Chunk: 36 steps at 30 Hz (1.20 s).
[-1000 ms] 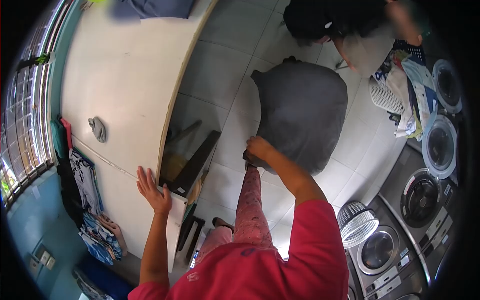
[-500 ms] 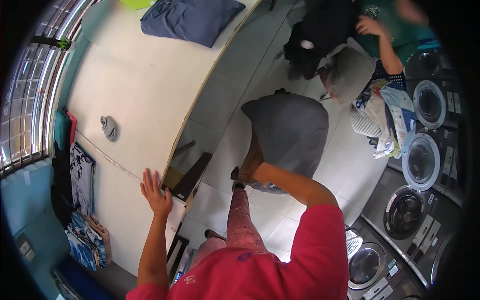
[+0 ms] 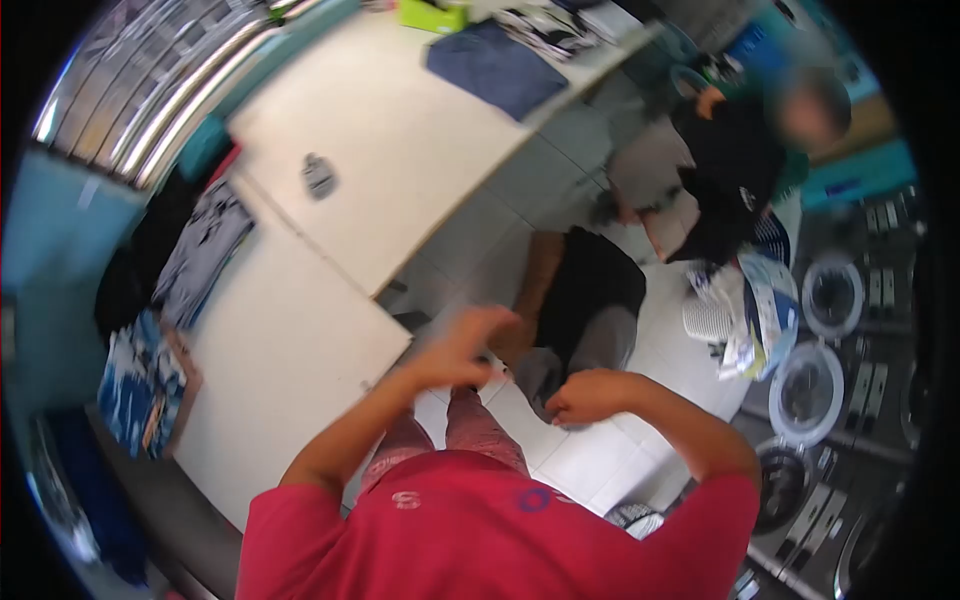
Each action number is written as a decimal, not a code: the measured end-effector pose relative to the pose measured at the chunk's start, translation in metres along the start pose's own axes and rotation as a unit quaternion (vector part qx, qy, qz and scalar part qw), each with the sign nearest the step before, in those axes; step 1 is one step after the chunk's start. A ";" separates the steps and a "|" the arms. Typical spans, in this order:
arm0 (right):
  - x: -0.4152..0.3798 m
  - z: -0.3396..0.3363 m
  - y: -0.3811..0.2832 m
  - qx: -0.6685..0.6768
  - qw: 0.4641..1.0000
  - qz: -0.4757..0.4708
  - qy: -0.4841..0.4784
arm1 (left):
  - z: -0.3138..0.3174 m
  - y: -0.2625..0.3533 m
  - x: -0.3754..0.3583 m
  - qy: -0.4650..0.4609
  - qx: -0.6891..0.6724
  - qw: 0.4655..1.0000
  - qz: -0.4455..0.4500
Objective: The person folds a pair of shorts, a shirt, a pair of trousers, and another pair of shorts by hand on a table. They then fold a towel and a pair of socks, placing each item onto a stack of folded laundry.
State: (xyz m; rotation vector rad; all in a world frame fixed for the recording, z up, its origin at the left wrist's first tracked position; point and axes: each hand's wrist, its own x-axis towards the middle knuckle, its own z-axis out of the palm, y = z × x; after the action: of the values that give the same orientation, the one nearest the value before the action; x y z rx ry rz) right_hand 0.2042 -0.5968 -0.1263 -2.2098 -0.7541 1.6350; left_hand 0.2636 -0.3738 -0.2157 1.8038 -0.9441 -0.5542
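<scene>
My right hand (image 3: 590,396) is closed on the edge of a dark grey cloth (image 3: 541,378), low in front of my body. The cloth is bunched at the near side of a brown-sided object (image 3: 541,285) on the floor, with black fabric (image 3: 597,295) over its top. What the brown object is, I cannot make out. My left hand (image 3: 470,348) is raised just left of the cloth, smeared by motion, its thumb and fingers apart with nothing between them.
A pale table (image 3: 390,160) on the left bears a small grey bundle (image 3: 318,176), a folded navy cloth (image 3: 495,70) and stacked clothes (image 3: 205,250). Front-loading washers (image 3: 808,392) line the right. Another person (image 3: 735,150) handles dark fabric beside a laundry basket (image 3: 706,318).
My left hand has left the table edge and moved right towards the cloth. My right hand moved right and down with the cloth edge, and black fabric now shows. The view has turned.
</scene>
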 end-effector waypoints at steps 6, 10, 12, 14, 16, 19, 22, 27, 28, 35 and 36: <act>-0.070 -0.061 -0.146 -0.020 0.989 0.054 0.134 | -0.042 0.097 -0.069 -0.188 -0.061 0.980 0.008; -0.060 -0.069 -0.197 -0.191 0.954 0.110 0.205 | -0.161 0.147 -0.156 -0.090 -0.060 0.993 0.039; -0.049 -0.089 -0.225 -0.274 0.920 0.081 0.267 | -0.209 0.177 -0.191 -0.090 -0.020 0.996 -0.012; -0.043 -0.118 -0.248 -0.307 0.864 0.127 0.379 | -0.249 0.194 -0.221 0.020 0.035 0.999 0.015; -0.044 -0.149 -0.284 -0.338 0.777 0.132 0.515 | -0.294 0.212 -0.249 0.102 0.204 0.974 0.007; -0.056 -0.191 -0.307 -0.338 0.672 0.138 0.644 | -0.335 0.247 -0.297 0.254 0.428 0.867 -0.010; -0.061 -0.218 -0.324 -0.328 0.627 0.124 0.696 | -0.371 0.268 -0.339 0.301 0.485 0.816 -0.091; -0.046 -0.260 -0.307 -0.390 0.414 0.005 0.823 | -0.385 0.294 -0.380 0.392 0.570 0.717 -0.089; -0.041 -0.264 -0.301 -0.389 0.416 -0.003 0.822 | -0.379 0.305 -0.386 0.414 0.538 0.723 -0.130; 0.014 -0.272 -0.226 -0.162 0.608 -0.131 0.766 | -0.298 0.330 -0.386 0.242 0.647 0.694 -0.204; 0.016 -0.266 -0.218 -0.147 0.641 -0.152 0.738 | -0.289 0.339 -0.383 0.225 0.595 0.733 -0.242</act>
State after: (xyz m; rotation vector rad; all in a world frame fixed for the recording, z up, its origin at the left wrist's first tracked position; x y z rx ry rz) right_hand 0.4079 -0.3889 0.0576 -2.4173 -0.7055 -0.7119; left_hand 0.1262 0.0235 0.1942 3.1900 -0.4239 0.3630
